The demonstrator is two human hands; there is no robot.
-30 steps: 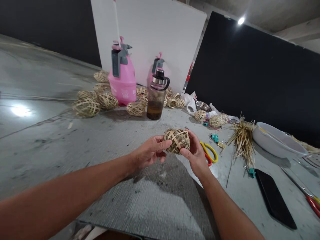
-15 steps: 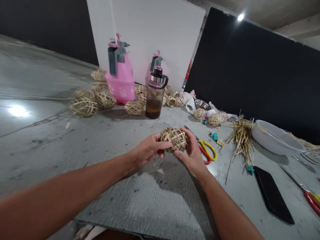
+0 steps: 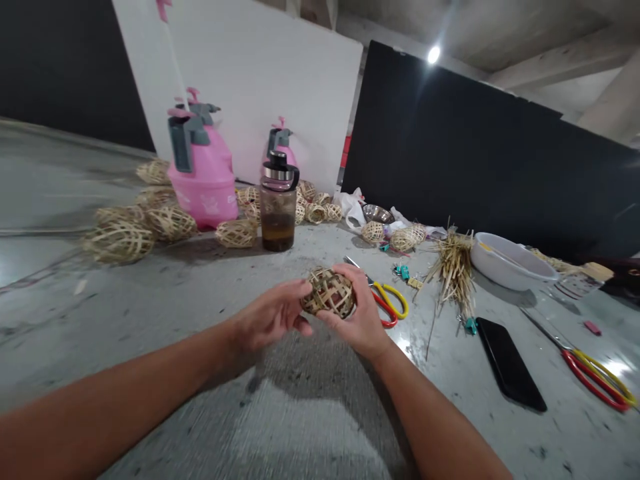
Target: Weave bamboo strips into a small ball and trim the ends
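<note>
A small egg-shaped ball woven from bamboo strips (image 3: 329, 293) is held just above the grey table, in front of me. My right hand (image 3: 361, 313) grips it from the right, thumb below and fingers round the far side. At its left end is my left hand (image 3: 275, 312), open, with thumb and fingers apart; one fingertip seems to touch the weave. Just beyond my right hand lie scissors with red and yellow handles (image 3: 390, 303), partly hidden by it.
Pink spray bottles (image 3: 207, 173), a drink bottle (image 3: 278, 213) and several woven balls (image 3: 120, 240) stand at the back. To the right are teal clips (image 3: 401, 271), a bundle of bamboo strips (image 3: 454, 267), a white basin (image 3: 513, 267), a black phone (image 3: 510, 363) and more scissors (image 3: 595, 377).
My left hand has loosened from the woven ball, its fingers now apart at the left end. My right hand keeps hold. The whole view has turned somewhat to the right.
</note>
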